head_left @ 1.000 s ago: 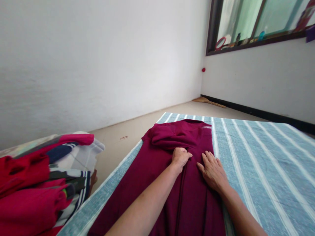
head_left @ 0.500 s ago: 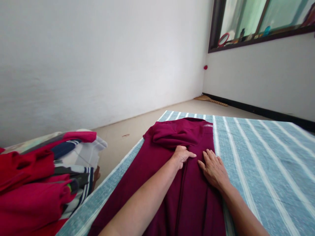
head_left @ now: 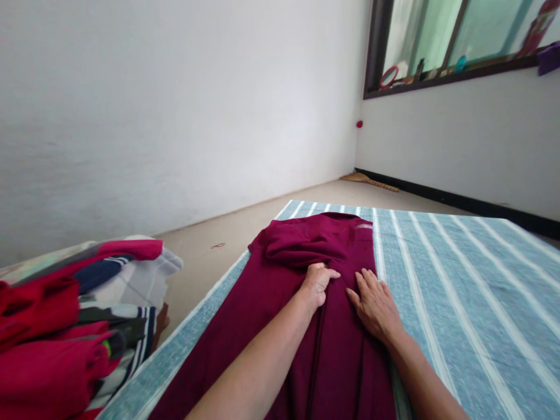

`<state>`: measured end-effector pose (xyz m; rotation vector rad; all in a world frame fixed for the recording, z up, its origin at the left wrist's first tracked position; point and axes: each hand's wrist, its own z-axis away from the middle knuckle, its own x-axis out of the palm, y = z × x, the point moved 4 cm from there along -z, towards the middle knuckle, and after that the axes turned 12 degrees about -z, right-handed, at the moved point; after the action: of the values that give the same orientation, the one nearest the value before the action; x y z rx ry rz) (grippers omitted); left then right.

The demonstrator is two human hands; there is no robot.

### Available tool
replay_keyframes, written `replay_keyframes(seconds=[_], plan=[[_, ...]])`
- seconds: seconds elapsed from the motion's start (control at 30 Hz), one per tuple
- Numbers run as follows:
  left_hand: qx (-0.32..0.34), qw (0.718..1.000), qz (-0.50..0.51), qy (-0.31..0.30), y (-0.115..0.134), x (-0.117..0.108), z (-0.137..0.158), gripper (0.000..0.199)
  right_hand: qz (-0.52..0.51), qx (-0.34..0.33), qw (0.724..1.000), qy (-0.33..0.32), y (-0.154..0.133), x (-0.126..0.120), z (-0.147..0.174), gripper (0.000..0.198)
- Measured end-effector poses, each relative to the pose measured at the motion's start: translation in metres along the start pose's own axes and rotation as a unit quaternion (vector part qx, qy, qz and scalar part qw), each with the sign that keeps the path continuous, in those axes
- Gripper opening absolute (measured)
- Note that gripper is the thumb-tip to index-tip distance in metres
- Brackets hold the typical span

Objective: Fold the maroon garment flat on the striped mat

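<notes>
A maroon garment (head_left: 254, 315) lies lengthwise on a bed or table covered with a blue-and-white striped cloth (head_left: 441, 274). Its far end is bunched into loose folds, with a small pale strip by the right corner. My left hand (head_left: 318, 282) rests near the middle, just below those folds. Its fingers curl into the fabric and the thumb points right; the fingertips are partly hidden. My right hand (head_left: 374, 300) lies flat on the garment close to its right edge, fingers stretched out. A long crease runs down the garment below the left hand.
A heap of clothes (head_left: 52, 361), red, navy and grey, sits at the left beside the striped cloth. A small loop (head_left: 217, 245) lies on the floor. A woven straw item (head_left: 371, 179) is in the far corner. A window ledge (head_left: 411, 87) at the right holds a red-rimmed mirror (head_left: 388, 77) and bottles.
The camera view has turned slightly to the right, so the whole scene sits a little further left. Both hands stay in nearly the same places on the garment.
</notes>
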<state>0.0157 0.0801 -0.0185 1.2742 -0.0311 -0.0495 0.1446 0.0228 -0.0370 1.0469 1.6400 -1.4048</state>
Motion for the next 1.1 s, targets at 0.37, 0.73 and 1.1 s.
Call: replay_keyframes(seconds=[0.37,0.73,1.1], plan=[[0.080,0.993,-0.004,0.081,-0.0024,-0.0008,-0.0033,0.019,-0.013,0.003,1.000,-0.001,-0.0010,0.0000,-0.0007,0.057],[0.097,0.993,0.011,0.067,-0.0011,-0.0011,-0.0036,0.018,-0.020,0.010,1.000,-0.005,-0.0021,0.0004,-0.0014,0.057],[0.031,0.998,0.048,0.016,0.0043,0.0013,0.0043,0.014,-0.016,0.006,1.000,0.000,-0.0029,-0.0011,-0.0006,0.058]])
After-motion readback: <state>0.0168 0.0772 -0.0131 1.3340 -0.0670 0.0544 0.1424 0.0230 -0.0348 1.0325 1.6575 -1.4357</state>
